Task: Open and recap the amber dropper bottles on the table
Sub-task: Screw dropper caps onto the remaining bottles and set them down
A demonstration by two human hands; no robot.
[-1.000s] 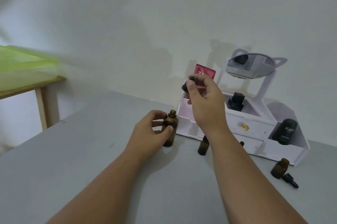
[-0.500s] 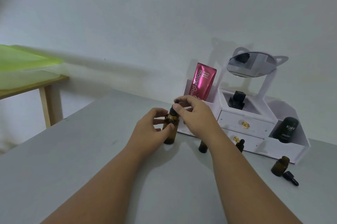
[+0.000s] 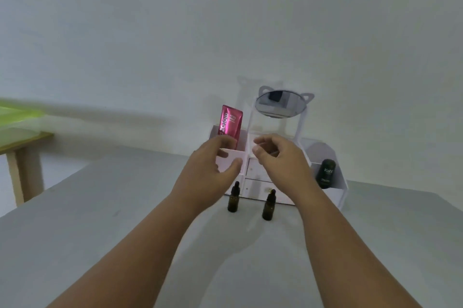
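Note:
Two capped amber dropper bottles stand upright on the grey table (image 3: 75, 245) in front of the white organiser: one on the left (image 3: 233, 199), one on the right (image 3: 268, 206). My left hand (image 3: 209, 170) hovers above the left bottle, fingers loosely spread, holding nothing. My right hand (image 3: 278, 157) is raised above and behind the right bottle, fingers relaxed and slightly curled, also empty. Neither hand touches a bottle.
A white cosmetics organiser (image 3: 335, 182) with drawers stands against the wall; it holds a pink tube (image 3: 230, 123), a dark green bottle (image 3: 325, 173) and a tilting mirror (image 3: 280, 104). A wooden table with a green cover (image 3: 17, 127) is at the far left.
The right hand put the dropper cap back on the bottle that the left hand held. Both hands have let go and lifted; that bottle now stands capped on the table. The view has shifted.

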